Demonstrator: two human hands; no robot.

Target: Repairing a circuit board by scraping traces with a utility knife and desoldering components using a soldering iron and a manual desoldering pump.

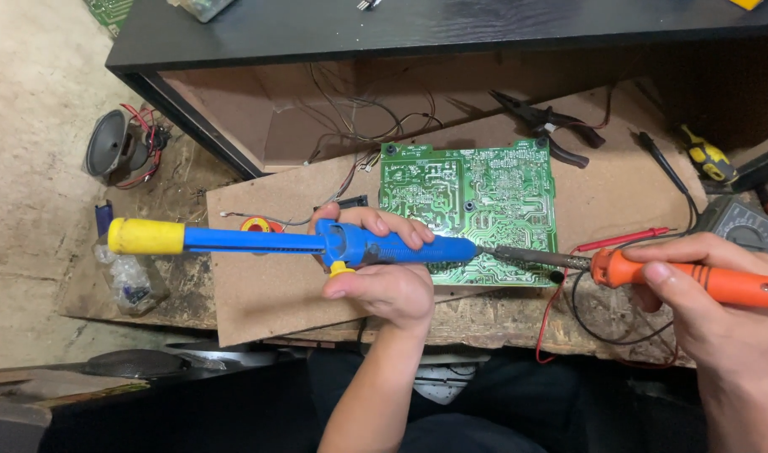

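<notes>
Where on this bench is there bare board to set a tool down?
Bare brown board lies left of the circuit board, under the blue desoldering pump in the left hand. A second patch sits between the circuit board and the pliers. Crowded: right side, around the right hand, soldering iron, wires, multimeter.

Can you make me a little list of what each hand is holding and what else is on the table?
left hand: grips a blue solder sucker with a yellow end
right hand: grips an orange soldering iron
tips: both meet at the lower right edge of the green circuit board
board rests on: brown hardboard
nearby: pliers, multimeter, red probe, speaker
</notes>
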